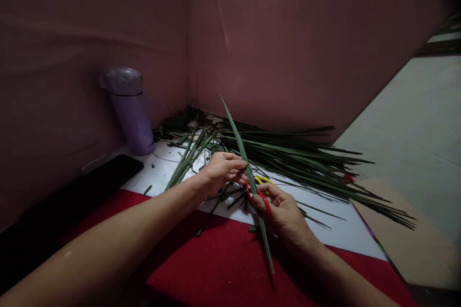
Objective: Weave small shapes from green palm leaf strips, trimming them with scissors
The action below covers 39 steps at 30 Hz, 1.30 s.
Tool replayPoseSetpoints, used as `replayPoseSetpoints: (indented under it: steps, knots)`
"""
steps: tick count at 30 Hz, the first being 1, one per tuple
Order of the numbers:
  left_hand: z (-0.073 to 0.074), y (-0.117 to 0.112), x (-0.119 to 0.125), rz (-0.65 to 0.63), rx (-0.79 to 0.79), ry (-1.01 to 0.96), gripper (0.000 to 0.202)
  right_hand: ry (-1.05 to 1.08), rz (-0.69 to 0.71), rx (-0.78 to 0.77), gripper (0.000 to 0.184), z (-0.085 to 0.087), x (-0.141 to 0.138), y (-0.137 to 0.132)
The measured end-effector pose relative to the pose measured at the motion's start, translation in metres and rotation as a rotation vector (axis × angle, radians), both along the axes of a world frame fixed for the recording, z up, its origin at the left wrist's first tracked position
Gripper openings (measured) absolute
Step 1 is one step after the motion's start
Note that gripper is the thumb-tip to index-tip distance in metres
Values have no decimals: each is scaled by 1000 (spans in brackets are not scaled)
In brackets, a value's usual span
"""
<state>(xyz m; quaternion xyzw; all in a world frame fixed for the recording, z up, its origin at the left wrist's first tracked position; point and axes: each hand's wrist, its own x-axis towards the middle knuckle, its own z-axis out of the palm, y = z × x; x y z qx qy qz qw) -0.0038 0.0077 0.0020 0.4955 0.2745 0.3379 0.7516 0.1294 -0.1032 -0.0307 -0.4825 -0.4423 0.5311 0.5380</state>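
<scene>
A long narrow green leaf (236, 129) is pinched in my left hand (225, 170), fingers closed about its middle. It slants from an upper pointed tip down past my right hand to a lower tip over the red cloth. My right hand (283, 208) is closed on scissors (267, 204) with a red handle loop, and the leaf crosses in front of that loop by my thumb. A yellow piece (264, 180) shows just behind, perhaps the scissors' other handle. The blades cannot be made out. Cut leaf bits (230, 195) lie beneath my hands.
A large pile of long leaves (306, 158) spreads to the right on a white sheet (327, 228). A smaller bunch (190, 158) lies left. A purple tumbler (133, 120) with plastic over its top stands near the pink wall (288, 48). A black phone-like slab (122, 170) and red cloth (209, 268) are nearer.
</scene>
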Motion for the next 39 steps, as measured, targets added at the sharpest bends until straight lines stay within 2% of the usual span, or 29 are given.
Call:
replayPoseSetpoints:
  steps: [7,15,23,34,39]
  knots:
    - [-3,-4,2,-70,15,-18,11,-16,-12,-15,24,-1,1,1]
    - [-3,-3,2,-70,2,-22,11,21,24,13,22,1,0,-1]
    - [-8,-5,3,-106,-25,-28,13,-16,-42,14,28,-5,0,4]
    - [-9,-5,3,-103,-38,-60,11,19,-34,43,26,-1,-1,1]
    - [-4,-4,2,-51,-27,-74,9,-19,-4,-22,30,2,0,0]
